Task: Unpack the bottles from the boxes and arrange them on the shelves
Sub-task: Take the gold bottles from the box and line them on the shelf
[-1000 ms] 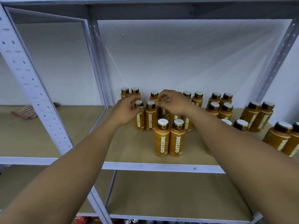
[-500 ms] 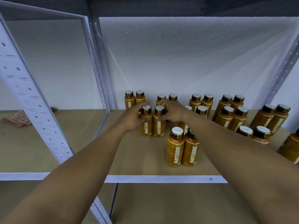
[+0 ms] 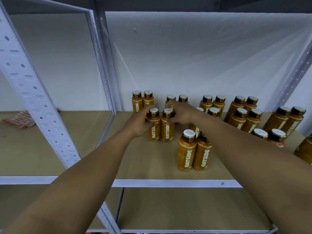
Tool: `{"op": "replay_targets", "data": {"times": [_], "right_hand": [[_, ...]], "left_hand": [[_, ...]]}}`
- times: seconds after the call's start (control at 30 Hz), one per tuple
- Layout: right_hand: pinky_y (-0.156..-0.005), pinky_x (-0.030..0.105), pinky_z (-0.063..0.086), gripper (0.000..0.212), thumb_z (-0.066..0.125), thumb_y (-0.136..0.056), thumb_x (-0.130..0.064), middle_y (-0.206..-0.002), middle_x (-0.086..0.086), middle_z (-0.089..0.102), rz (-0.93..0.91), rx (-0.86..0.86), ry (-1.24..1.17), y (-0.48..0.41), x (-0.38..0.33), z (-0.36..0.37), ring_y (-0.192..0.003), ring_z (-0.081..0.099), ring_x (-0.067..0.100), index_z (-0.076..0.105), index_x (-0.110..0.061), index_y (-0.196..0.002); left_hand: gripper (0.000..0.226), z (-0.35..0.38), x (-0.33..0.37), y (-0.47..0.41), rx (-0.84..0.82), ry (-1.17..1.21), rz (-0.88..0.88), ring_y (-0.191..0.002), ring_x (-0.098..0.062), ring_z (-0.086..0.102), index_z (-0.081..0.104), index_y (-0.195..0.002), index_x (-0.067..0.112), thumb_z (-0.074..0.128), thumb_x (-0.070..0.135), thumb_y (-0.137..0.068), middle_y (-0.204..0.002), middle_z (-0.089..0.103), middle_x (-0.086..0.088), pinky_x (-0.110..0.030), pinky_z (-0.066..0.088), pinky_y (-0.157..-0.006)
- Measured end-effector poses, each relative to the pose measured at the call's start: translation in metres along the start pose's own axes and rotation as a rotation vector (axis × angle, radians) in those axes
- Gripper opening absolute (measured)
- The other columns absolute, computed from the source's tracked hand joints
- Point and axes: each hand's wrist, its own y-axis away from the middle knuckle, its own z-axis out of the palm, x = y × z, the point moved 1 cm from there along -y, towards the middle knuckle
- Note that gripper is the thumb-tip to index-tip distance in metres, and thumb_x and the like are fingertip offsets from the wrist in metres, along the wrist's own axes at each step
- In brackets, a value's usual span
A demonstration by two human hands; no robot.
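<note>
Several orange OATSIDE bottles with dark caps stand in pairs on the brown shelf board. My left hand wraps the left side of one upright bottle. My right hand grips the neck and right side of the bottle beside it. These two bottles stand touching, in front of the back row. Another pair stands nearer the front edge, under my right forearm. More pairs line the back and right of the shelf.
A white perforated upright crosses the left foreground, and another post stands at the shelf's back left. A striped cloth lies on the neighbouring left shelf. A lower brown shelf shows below the white front rail.
Both hands have dropped from the caps onto the sides of the two bottles. The bottles stay on the shelf. The view has moved closer.
</note>
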Motion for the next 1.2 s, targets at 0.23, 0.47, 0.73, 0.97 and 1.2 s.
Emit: {"op": "replay_targets", "data": {"times": [0.23,0.47,0.73,0.97,1.2], "right_hand": [[-0.076,0.032,0.043,0.057,0.083,-0.082,-0.034,-0.121,0.000,0.058,-0.059,-0.052,0.038,0.005,-0.020,0.002,-0.103,0.056,0.021,0.045,-0.026,-0.125],[-0.070,0.032,0.043,0.061,0.083,-0.081,-0.038,-0.113,-0.001,0.057,-0.091,-0.089,0.094,0.013,-0.048,0.009,-0.099,0.056,0.020,0.045,-0.026,-0.127],[-0.075,0.032,0.048,0.063,0.083,-0.081,-0.037,-0.123,0.001,0.059,-0.125,-0.096,0.071,0.025,-0.072,0.020,-0.103,0.057,0.021,0.044,-0.027,-0.130],[-0.074,0.032,0.049,0.058,0.081,-0.084,-0.036,-0.117,0.000,0.061,-0.147,-0.064,-0.010,0.044,-0.079,0.031,-0.100,0.060,0.019,0.044,-0.029,-0.127],[-0.076,0.032,0.053,0.058,0.081,-0.082,-0.040,-0.116,-0.002,0.063,-0.172,-0.002,-0.041,0.056,-0.080,0.042,-0.099,0.061,0.017,0.044,-0.031,-0.127]], "left_hand": [[0.063,-0.011,-0.006,0.023,0.001,0.023,-0.004,-0.116,-0.020,0.060,0.040,-0.143,0.036,0.074,0.023,-0.091,-0.131,0.062,0.002,-0.041,0.054,-0.097],[0.061,-0.024,-0.015,0.053,0.032,0.047,-0.021,-0.113,-0.018,0.060,0.042,-0.140,0.037,0.075,0.023,-0.091,-0.123,0.061,0.009,-0.039,0.054,-0.097],[0.063,-0.041,-0.020,0.082,0.042,0.029,-0.008,-0.116,-0.014,0.059,0.042,-0.146,0.034,0.073,0.020,-0.092,-0.130,0.058,0.012,-0.034,0.054,-0.096],[0.066,-0.045,-0.021,0.104,0.073,0.046,-0.066,-0.113,-0.012,0.057,0.039,-0.147,0.039,0.073,0.025,-0.092,-0.124,0.055,0.015,-0.025,0.049,-0.089],[0.064,-0.047,-0.017,0.122,0.096,0.043,-0.061,-0.113,-0.013,0.059,0.040,-0.146,0.038,0.073,0.025,-0.093,-0.124,0.056,0.014,-0.022,0.048,-0.086]]}}
